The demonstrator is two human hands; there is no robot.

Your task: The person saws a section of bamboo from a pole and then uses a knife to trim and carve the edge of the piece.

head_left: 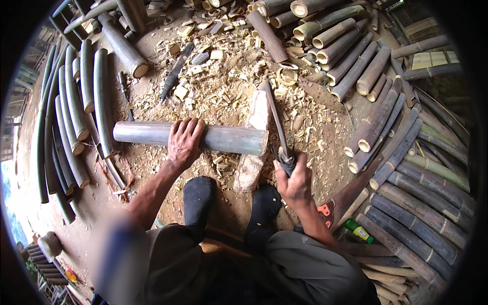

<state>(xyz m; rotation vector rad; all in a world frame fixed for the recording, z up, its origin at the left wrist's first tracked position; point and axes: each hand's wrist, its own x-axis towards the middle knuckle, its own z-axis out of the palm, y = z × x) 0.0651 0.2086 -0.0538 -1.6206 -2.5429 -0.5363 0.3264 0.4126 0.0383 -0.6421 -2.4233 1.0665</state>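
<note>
A thick grey-brown bamboo tube [231,138] lies crosswise in front of me. Its right end rests on a pale, hacked wooden block [249,173]. My left hand [185,140] is wrapped over the tube near its middle. In my right hand [295,180] is a machete [276,114], gripped by its dark wrapped handle. The long blade points away from me, just right of the tube's cut end and apart from it. My palm and part of the handle are hidden by my fingers.
Pale chips [223,96] cover the ground. A second dark-handled blade [175,76] lies among them. Bamboo tubes [76,101] line the left side, with larger piles [417,203] on the right. An orange-handled saw [328,211] and a green bottle [358,231] lie near my right forearm.
</note>
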